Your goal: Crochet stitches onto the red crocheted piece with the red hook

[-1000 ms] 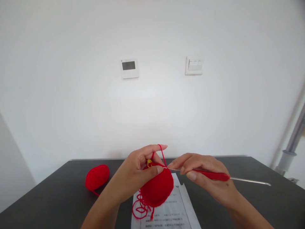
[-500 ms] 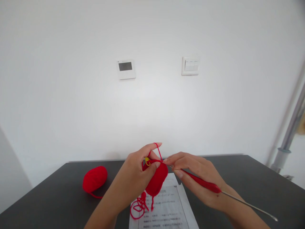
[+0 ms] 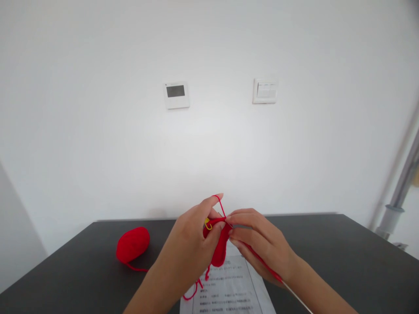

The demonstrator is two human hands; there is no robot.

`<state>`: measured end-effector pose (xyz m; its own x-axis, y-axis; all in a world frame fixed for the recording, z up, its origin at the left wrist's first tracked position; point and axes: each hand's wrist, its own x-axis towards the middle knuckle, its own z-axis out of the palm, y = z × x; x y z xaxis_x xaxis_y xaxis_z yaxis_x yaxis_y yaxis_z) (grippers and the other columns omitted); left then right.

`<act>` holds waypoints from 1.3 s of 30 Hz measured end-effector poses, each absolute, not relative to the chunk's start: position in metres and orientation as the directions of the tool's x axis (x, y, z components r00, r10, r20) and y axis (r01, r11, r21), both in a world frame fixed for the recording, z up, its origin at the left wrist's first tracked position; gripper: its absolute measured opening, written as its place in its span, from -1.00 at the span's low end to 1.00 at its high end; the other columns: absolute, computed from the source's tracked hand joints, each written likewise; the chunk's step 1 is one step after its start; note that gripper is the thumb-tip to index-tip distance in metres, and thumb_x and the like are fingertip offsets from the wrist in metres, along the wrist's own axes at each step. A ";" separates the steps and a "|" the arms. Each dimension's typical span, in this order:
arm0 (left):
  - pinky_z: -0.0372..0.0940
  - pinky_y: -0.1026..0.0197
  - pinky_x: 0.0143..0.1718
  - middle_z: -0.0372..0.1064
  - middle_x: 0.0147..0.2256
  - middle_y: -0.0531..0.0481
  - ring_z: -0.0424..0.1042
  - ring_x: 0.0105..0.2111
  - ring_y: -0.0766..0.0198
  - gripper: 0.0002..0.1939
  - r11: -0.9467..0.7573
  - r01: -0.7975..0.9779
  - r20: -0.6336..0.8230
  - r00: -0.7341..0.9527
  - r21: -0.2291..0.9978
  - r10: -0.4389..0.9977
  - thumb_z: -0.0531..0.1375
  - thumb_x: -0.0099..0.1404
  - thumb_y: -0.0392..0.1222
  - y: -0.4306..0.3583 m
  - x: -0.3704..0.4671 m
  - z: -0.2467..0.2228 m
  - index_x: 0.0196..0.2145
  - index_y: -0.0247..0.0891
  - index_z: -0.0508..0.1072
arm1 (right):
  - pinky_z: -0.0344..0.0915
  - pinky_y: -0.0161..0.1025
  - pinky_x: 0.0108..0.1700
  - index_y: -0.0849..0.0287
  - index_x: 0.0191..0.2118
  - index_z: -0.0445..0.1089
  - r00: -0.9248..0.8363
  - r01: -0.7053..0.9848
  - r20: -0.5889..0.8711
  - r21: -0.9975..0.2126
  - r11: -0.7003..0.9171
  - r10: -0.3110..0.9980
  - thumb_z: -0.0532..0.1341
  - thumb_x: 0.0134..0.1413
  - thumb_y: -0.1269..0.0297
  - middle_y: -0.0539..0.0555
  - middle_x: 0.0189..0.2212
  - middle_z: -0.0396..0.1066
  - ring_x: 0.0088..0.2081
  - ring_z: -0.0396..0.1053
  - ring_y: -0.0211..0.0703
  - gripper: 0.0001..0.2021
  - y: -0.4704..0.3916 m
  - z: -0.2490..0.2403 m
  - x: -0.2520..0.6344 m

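Observation:
My left hand (image 3: 196, 235) pinches a red crocheted piece (image 3: 221, 253) between thumb and fingers. Red yarn (image 3: 221, 205) loops over its raised index finger and runs down to the top edge of the piece. Clipped near that edge is a yellow stitch marker (image 3: 208, 224). My right hand (image 3: 262, 244) grips a crochet hook (image 3: 262, 260) with a red handle and a metal shaft. The hook's tip is at the top edge of the piece, partly hidden by the fingers. A yarn tail (image 3: 207, 274) hangs below the piece.
A red ball of yarn (image 3: 132, 245) lies on the dark table (image 3: 81, 270) at left, its strand running behind my left arm. Printed paper sheets (image 3: 235, 292) lie under my hands. A thermostat (image 3: 176, 95) and a light switch (image 3: 265, 91) are on the white wall.
The crocheted piece has turned and looks narrower. My right hand has tilted the hook more steeply, its rear end dropping down and left. The loose yarn coils are now mostly hidden behind my left hand.

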<state>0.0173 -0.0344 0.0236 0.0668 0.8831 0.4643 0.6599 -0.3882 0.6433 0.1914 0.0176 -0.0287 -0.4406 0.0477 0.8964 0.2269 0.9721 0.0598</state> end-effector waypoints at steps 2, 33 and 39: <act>0.27 0.08 -0.09 0.52 -0.29 0.02 0.45 -0.24 0.13 -0.55 -0.376 0.595 0.431 0.055 0.710 0.901 0.15 0.22 -0.26 -0.034 0.016 0.023 0.09 -0.17 0.39 | 0.49 -0.19 -0.19 0.06 -0.06 0.35 -0.404 0.243 0.909 -0.001 0.970 0.101 0.20 0.11 0.53 0.15 -0.18 0.47 -0.16 0.48 -0.07 -0.70 0.019 -0.034 0.192; 0.27 0.27 -0.31 0.48 -0.37 0.08 0.39 -0.37 0.25 -0.62 -0.426 0.501 0.481 0.022 0.754 0.877 0.16 0.25 -0.21 -0.006 0.006 0.013 0.03 -0.14 0.45 | 0.43 -0.14 -0.17 0.16 -0.17 0.41 -0.387 0.349 0.907 -0.022 0.937 0.165 0.16 0.18 0.50 0.17 -0.23 0.50 -0.19 0.43 -0.06 -0.84 0.007 -0.016 0.188; 0.27 0.26 -0.33 0.45 -0.39 0.04 0.37 -0.38 0.25 -0.60 -0.388 0.355 0.376 0.106 0.850 0.921 0.21 0.21 -0.21 -0.001 0.001 0.010 0.03 -0.19 0.47 | 0.43 -0.23 -0.23 0.09 -0.16 0.46 -0.399 0.217 0.834 -0.318 0.923 0.381 0.14 0.22 0.44 0.10 -0.28 0.55 -0.27 0.48 -0.14 -0.81 0.000 -0.006 0.199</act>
<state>0.0012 -0.0008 0.0102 0.1057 0.9206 0.3759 0.3554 -0.3880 0.8504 0.1987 0.0003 -0.0059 -0.3988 0.3806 0.8343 0.2166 0.9231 -0.3176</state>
